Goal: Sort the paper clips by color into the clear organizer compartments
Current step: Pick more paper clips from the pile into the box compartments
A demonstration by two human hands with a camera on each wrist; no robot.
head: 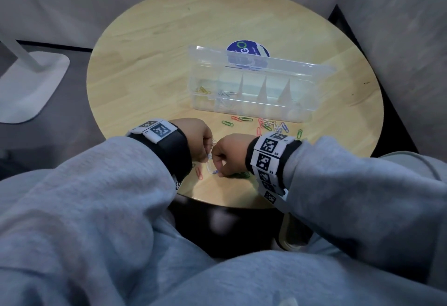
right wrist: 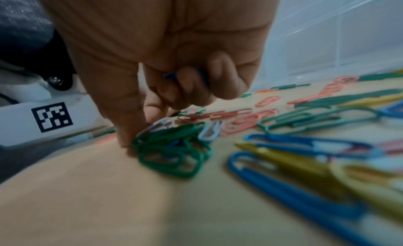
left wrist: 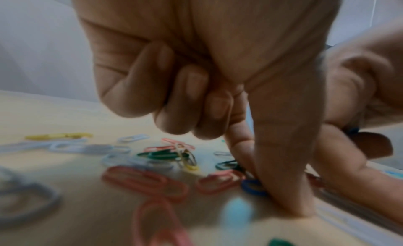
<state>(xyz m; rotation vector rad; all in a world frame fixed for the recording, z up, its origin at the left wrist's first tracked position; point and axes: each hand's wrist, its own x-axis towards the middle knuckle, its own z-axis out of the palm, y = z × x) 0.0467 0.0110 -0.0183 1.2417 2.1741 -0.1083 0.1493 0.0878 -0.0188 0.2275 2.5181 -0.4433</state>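
The clear organizer (head: 266, 112) stands open on the round wooden table (head: 150, 64), lid raised. Yellow clips (head: 204, 90) lie in its leftmost compartment, pale clips (head: 226, 94) in the one beside it. Loose red, green, blue and white clips (head: 268, 124) lie in front of it. Both hands meet near the table's front edge. My left hand (left wrist: 261, 189) has thumb and forefinger down on a blue clip (left wrist: 253, 187), the other fingers curled. My right hand (right wrist: 139, 139) holds blue clips (right wrist: 196, 75) in its curled fingers, and its thumb and forefinger reach down beside a green clip pile (right wrist: 174, 146).
A round blue sticker (head: 248, 50) lies on the table behind the organizer. A white stand base (head: 31, 83) sits on the floor to the left. Grey walls close in behind and to the right. More blue and yellow clips (right wrist: 305, 163) lie right of the right hand.
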